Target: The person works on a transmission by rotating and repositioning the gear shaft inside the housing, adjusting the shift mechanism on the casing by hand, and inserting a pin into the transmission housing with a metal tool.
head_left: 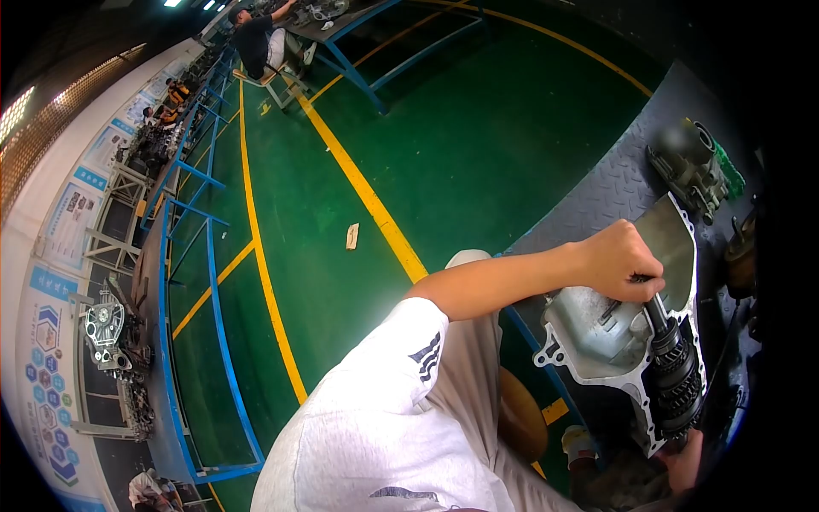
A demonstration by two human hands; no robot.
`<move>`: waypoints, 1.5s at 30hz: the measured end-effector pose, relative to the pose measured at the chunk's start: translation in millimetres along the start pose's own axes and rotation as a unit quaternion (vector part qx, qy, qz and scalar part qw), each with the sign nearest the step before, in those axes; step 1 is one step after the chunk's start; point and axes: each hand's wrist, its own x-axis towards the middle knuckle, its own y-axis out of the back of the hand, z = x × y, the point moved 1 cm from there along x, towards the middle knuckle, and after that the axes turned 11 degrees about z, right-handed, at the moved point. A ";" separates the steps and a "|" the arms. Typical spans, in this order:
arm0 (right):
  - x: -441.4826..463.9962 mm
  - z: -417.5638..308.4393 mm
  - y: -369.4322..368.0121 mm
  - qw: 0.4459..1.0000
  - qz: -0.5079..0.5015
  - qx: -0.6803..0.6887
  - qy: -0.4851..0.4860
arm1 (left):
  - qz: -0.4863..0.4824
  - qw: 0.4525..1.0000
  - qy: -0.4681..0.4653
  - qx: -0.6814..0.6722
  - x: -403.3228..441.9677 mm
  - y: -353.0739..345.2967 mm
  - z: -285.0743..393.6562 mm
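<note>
Both hands are on a gear shaft (676, 375), one at each end: the left hand (621, 260) is curled in a fist around the thin upper end, while the right hand (685, 462) touches the lower end, its fingers mostly hidden, so I cannot tell how firmly it closes.

Green floor (444, 154) marked with yellow lines spreads out to the left of the workbench (589, 200), whose grey top has a raised tread pattern and a blue edge. On it sits a silver-grey casing (593, 324), its open side up. The inner walls look smooth and dull, brighter in places, and a pale, scalloped flange pierced with bolt holes runs around the rim.

Along the right side of this casing lies the gear shaft, over the opening; whether it is seated inside I cannot tell. It is dark, almost black, with a faint metallic shine: a thick stack of toothed rings of differing widths, narrowing to a bare, smooth rod near the left fist.

Beyond the casing stands a smaller grey metal casting (682, 171), partly blurred, with a bright green cloth (730, 171) just beside it.
</note>
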 end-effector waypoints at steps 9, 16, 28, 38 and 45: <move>-1.9 -33.3 -18.3 0.974 0.009 -0.205 0.100 | 0.001 1.000 -0.005 0.002 -0.1 -0.6 -0.7; -4.7 -59.2 -43.4 0.959 0.094 -0.201 0.178 | -0.002 1.000 -0.005 0.007 -0.6 -0.8 -0.9; -10.0 -57.8 -40.4 0.955 0.129 -0.191 0.186 | 0.009 1.000 -0.010 0.005 1.1 0.9 1.8; -14.9 -55.9 -41.5 0.944 0.172 -0.186 0.210 | 0.017 1.000 -0.002 -0.007 1.6 -0.8 2.3; -9.2 -48.2 -27.5 0.968 0.104 -0.161 0.164 | 0.015 1.000 -0.008 0.006 1.1 -1.7 0.6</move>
